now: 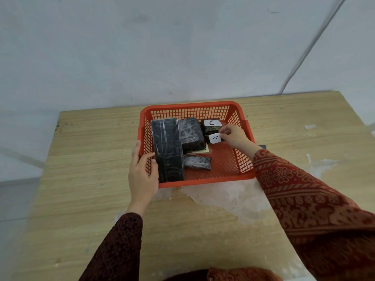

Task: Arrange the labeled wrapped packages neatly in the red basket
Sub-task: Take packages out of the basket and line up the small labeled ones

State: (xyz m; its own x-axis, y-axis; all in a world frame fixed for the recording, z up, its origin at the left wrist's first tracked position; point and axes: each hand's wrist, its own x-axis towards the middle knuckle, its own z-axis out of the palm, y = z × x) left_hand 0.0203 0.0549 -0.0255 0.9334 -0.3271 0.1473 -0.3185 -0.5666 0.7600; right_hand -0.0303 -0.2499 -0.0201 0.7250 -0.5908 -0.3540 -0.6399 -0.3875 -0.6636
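A red mesh basket (pixel 242 120) stands on the wooden table. Along its left wall lies a long black wrapped package (pixel 167 151), with a squarer black package (pixel 190 136) beside it and a small flat one (pixel 197 162) in front of that. At the back right sits a small package labeled C (pixel 211 125). Just in front of it is a small package labeled A (pixel 214 138), pinched by my right hand (pixel 233 135) inside the basket. My left hand (pixel 142 171) grips the basket's left wall, fingers inside against the long package.
The wooden table (pixel 91 179) has a worn white patch (pixel 229 197) right in front of the basket. A pale wall stands behind the table, with a cable (pixel 308 49) running down it at the right. A pale paper (pixel 200 151) lies under the square package.
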